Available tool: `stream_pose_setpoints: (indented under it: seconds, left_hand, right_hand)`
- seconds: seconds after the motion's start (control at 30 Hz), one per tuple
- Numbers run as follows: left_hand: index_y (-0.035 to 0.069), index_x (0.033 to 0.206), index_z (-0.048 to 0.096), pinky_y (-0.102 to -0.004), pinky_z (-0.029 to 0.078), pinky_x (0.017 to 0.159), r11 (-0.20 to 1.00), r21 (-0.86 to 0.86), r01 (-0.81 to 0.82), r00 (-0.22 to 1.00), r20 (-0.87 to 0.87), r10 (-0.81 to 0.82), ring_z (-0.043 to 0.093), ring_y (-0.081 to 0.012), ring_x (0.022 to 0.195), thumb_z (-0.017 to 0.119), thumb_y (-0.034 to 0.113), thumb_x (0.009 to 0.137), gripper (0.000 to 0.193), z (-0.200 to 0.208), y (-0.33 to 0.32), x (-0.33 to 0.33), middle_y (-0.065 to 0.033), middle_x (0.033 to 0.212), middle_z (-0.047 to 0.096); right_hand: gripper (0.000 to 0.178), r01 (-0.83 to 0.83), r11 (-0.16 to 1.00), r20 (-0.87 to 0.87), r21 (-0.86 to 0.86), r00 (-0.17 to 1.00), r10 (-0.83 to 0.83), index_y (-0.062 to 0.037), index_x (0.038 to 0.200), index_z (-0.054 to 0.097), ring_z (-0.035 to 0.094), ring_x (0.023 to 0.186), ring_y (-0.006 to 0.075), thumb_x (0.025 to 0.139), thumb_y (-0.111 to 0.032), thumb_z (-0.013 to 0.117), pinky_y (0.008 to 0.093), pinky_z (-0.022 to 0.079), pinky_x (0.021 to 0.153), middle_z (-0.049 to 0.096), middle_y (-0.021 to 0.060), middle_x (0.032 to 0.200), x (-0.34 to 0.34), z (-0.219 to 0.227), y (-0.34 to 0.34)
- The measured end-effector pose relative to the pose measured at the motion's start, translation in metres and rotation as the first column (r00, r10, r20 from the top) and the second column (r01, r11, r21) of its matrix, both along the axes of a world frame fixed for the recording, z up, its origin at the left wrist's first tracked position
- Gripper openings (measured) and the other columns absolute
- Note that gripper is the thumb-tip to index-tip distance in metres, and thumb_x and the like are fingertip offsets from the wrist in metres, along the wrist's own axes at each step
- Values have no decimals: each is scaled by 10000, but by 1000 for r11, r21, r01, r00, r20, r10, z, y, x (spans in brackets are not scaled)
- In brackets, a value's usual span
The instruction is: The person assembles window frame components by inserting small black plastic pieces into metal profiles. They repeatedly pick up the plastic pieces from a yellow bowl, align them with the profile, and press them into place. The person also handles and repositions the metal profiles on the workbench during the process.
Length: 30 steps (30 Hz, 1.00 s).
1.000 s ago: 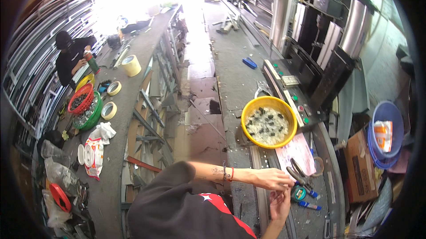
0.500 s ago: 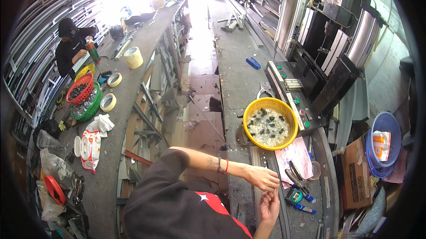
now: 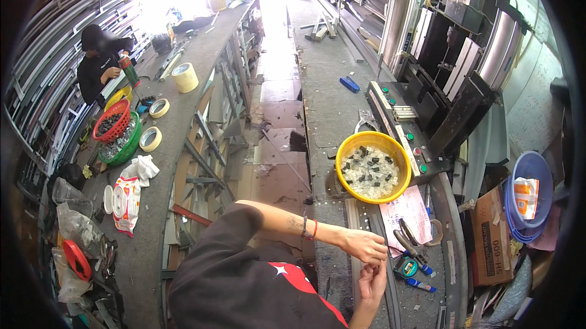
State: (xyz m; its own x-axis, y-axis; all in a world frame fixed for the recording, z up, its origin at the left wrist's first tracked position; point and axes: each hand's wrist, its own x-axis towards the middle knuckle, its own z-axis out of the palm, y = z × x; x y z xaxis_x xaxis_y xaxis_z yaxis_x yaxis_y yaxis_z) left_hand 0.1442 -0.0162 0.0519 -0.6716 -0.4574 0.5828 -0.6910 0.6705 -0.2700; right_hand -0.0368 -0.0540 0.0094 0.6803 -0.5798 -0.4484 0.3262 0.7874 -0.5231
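Close together over the right-hand bench, my two hands meet at their fingertips. My left hand (image 3: 364,245), with bands round its wrist, reaches in from the left, back upward and fingers closed. Below it, my right hand (image 3: 371,283) has its fingers curled up against the left fingertips. Whatever they pinch is too small or hidden to make out. Long dark metal profiles (image 3: 390,297) run along the bench beneath them. Just beyond the hands stands a yellow basin (image 3: 373,168) filled with small clear and black plastic pieces.
Pliers (image 3: 410,240), a tape measure (image 3: 408,267) and a blue marker (image 3: 421,285) lie right of my hands, by a pink paper (image 3: 405,215). A machine (image 3: 421,127) with green buttons stands behind. Across the aisle, a person (image 3: 99,63) works near red and green baskets (image 3: 122,149).
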Motion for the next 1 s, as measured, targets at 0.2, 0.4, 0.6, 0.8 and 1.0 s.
stream_pose_setpoints:
  seconds: [0.2,0.4,0.6,0.8,1.0]
  left_hand:
    - [33,823,558,-324,472,677,992,128,-24,974,-220,52,548,-203,792,598,124,728,138,-16,3,-2,-51,829,526]
    - [25,870,569,-373,484,661,870,492,8,797,-529,292,560,-272,759,591,202,814,186,-16,8,-19,-106,832,537]
    - [13,839,567,-332,486,532,603,755,259,409,-651,640,626,-214,592,579,240,824,228,-1,15,-36,-112,686,590]
    - [-52,794,586,-267,486,502,364,594,718,144,-639,756,600,-132,550,475,196,883,286,-7,6,-29,-62,643,593]
    - [-17,843,643,-236,495,547,355,506,786,-35,-537,843,612,-109,636,522,272,912,321,-31,8,-27,-46,731,627]
  right_hand:
    - [75,106,985,0,-135,994,-107,-94,997,492,435,591,45,957,-153,518,189,377,488,446,-31,730,6,0,1]
    - [94,183,932,42,-313,983,-178,-90,1016,473,459,614,52,961,-157,511,195,394,501,483,-16,777,8,4,10]
    - [135,221,750,-53,-623,945,-323,-50,1041,441,519,725,89,967,-146,500,207,410,552,528,36,874,11,4,17]
    - [122,-29,417,-249,-908,839,-484,-2,980,495,506,771,136,961,-123,495,268,422,631,526,60,875,13,11,20]
    - [112,-278,113,-296,-954,806,-513,26,928,545,553,759,222,928,-84,524,345,440,638,556,105,843,11,24,9]
